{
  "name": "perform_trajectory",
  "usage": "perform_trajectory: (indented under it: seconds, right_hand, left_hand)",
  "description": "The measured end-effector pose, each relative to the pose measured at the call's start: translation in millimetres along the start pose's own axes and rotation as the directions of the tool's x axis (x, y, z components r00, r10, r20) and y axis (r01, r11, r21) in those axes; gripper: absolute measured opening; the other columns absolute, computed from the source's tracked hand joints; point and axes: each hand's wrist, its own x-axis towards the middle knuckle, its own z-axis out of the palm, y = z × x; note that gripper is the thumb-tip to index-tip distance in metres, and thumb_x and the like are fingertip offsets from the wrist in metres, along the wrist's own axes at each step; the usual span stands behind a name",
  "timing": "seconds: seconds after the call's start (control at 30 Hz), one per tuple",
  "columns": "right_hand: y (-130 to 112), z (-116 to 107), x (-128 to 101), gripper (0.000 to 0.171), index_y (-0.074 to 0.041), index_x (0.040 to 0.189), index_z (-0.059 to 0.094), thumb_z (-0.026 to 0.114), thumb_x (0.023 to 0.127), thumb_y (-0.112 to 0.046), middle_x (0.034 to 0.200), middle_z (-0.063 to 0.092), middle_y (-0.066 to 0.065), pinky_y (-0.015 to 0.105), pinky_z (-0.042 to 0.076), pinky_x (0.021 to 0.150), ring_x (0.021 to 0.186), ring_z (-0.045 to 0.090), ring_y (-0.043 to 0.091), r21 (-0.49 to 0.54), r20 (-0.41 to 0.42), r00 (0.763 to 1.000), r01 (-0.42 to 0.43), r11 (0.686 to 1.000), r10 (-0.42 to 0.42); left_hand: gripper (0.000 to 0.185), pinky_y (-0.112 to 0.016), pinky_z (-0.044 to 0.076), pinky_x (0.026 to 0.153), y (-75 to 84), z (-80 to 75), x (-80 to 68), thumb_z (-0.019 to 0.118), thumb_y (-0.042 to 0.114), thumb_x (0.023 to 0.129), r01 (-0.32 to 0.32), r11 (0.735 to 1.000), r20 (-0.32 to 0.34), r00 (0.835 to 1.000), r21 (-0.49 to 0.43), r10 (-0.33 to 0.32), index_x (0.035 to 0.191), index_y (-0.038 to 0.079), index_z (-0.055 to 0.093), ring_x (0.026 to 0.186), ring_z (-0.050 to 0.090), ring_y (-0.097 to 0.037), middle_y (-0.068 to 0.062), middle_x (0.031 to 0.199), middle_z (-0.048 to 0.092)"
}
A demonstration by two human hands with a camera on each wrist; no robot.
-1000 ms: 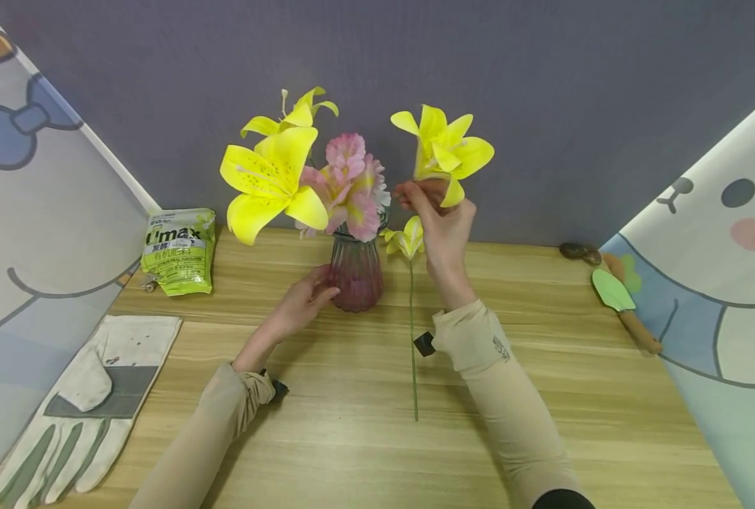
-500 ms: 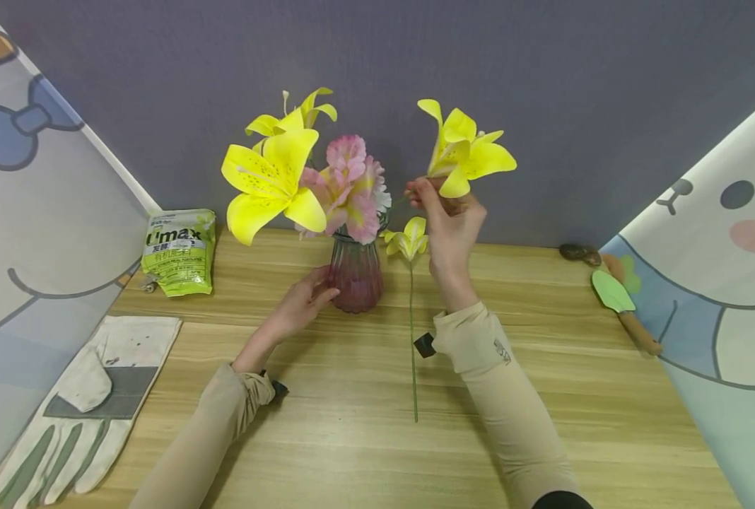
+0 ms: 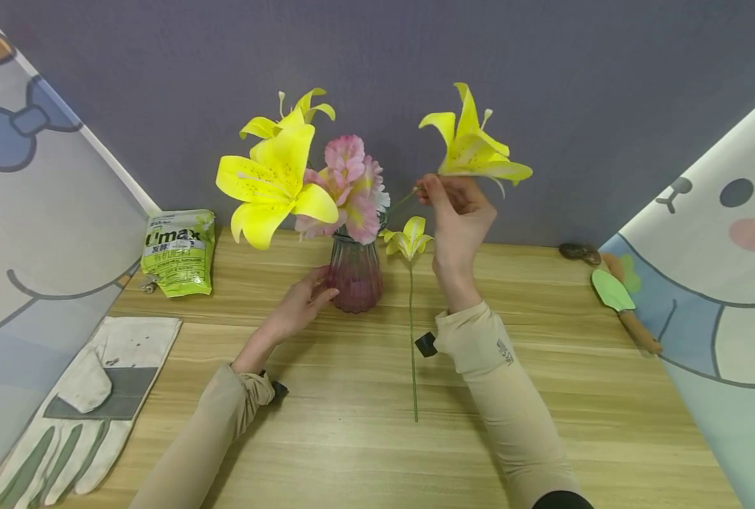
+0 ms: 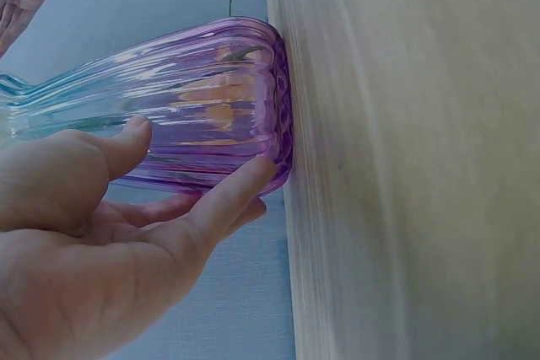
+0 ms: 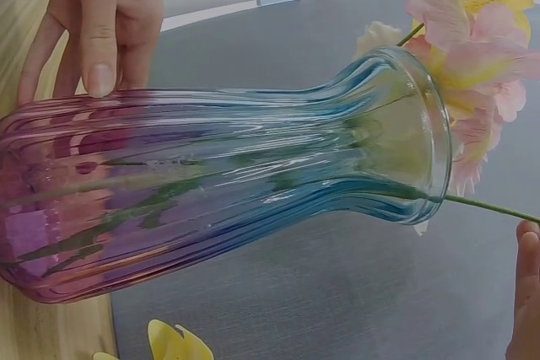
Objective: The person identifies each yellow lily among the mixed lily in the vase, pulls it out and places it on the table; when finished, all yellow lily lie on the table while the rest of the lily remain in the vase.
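Note:
On the table stands a ribbed glass vase (image 3: 356, 279), purple-pink below and bluish at its neck. My left hand (image 3: 296, 305) holds its lower left side, thumb in front and fingers reaching behind. Beside and above the vase, my right hand (image 3: 459, 233) pinches the stem of a yellow lily (image 3: 479, 152). That green stem (image 5: 489, 206) slants through the vase's mouth in the right wrist view. Pink flowers (image 3: 348, 187) and large yellow lilies (image 3: 266, 187) rise from the vase. Another yellow lily (image 3: 409, 240) with a long stem lies right of it.
A green fertilizer bag (image 3: 180, 253) stands at the back left, and a white-and-grey work glove (image 3: 91, 403) lies in front of it. Toward the right edge are a small green trowel (image 3: 614, 291) and dark stones (image 3: 580, 253). A grey wall backs the table.
My right hand has shifted a little to the right with its lily, and the bloom has turned to face more upward and right. The left hand stays on the vase.

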Motion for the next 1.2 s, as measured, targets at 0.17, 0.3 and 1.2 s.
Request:
perform_trajectory:
  seconds: [0.17,0.3,1.2]
  right_hand:
    - [-3.7,0.1,1.3,0.012,0.003,0.087,0.077,0.074,0.096,0.010,0.084,0.078,0.015,0.034,0.066,0.070,0.072,0.075,0.024,0.006,-0.027,1.000,0.002,1.000,-0.002]
    - [-5.3,-2.3,3.1,0.010,0.004,0.088,0.078,0.075,0.096,0.009,0.085,0.078,0.017,0.034,0.066,0.071,0.072,0.075,0.026,0.017,-0.042,0.999,0.005,1.000,-0.004]
    - [-21.5,-17.8,22.8,0.008,0.013,0.088,0.074,0.080,0.092,0.009,0.079,0.076,0.021,0.033,0.067,0.067,0.064,0.073,0.025,0.047,-0.266,0.964,-0.010,0.999,0.022]
  left_hand:
    - [0.051,-0.051,0.051,0.113,1.1,-0.3,-0.9,0.051,-0.001,0.112,0.006,1.000,0.005,1.000,-0.012,-0.006,0.155,-0.019,0.031,0.143,0.047,-0.051,-0.041,0.155,0.042]
    - [0.051,-0.052,0.051,0.113,1.4,-0.3,-0.8,0.052,0.000,0.113,0.005,1.000,0.003,1.000,-0.008,-0.005,0.155,-0.019,0.031,0.143,0.047,-0.051,-0.041,0.154,0.043]
    - [0.051,-0.053,0.053,0.111,5.0,-0.6,-1.3,0.052,0.000,0.112,0.007,1.000,0.002,1.000,0.026,-0.007,0.155,-0.019,0.031,0.139,0.051,-0.052,-0.041,0.154,0.043]
